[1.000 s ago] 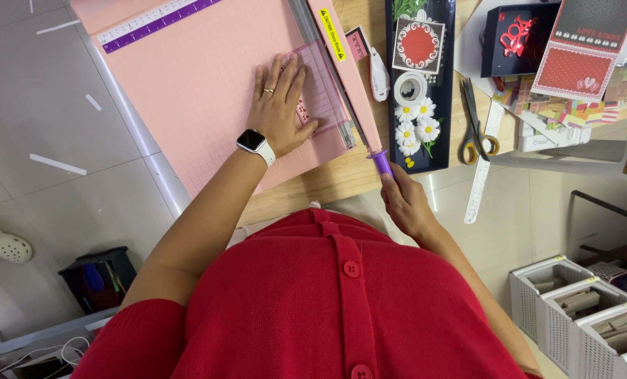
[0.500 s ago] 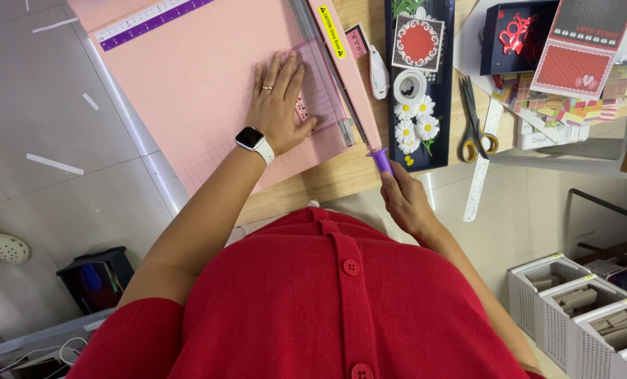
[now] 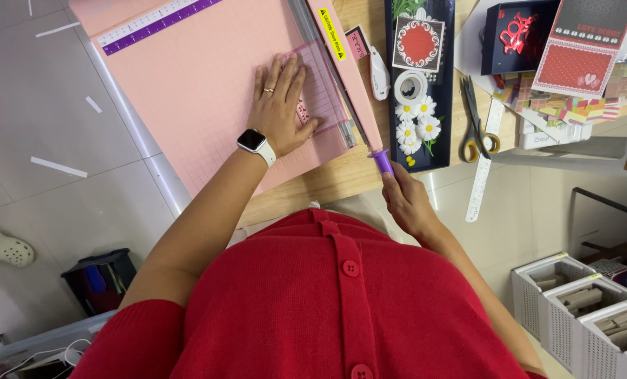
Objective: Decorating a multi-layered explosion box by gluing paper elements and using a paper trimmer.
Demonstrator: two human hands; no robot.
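Pink paper cutter (image 3: 208, 91), a big flat board with a grid and a purple ruler strip along its top edge, lay on the wooden table (image 3: 327, 179), and its long pink blade arm (image 3: 348, 77) was down low along the right side. The left hand (image 3: 279, 105) lay flat with fingers spread wide, pressing a small pink card (image 3: 320, 91) on the board right next to the blade. The right hand (image 3: 406, 200) was wrapped tight around the purple handle (image 3: 382, 161) at the near end of the arm. To cut well, I think the flat hand should have pressed firmly so the card could not slide, with its fingertips kept away from the blade edge. The handle should have gone down in one smooth push.
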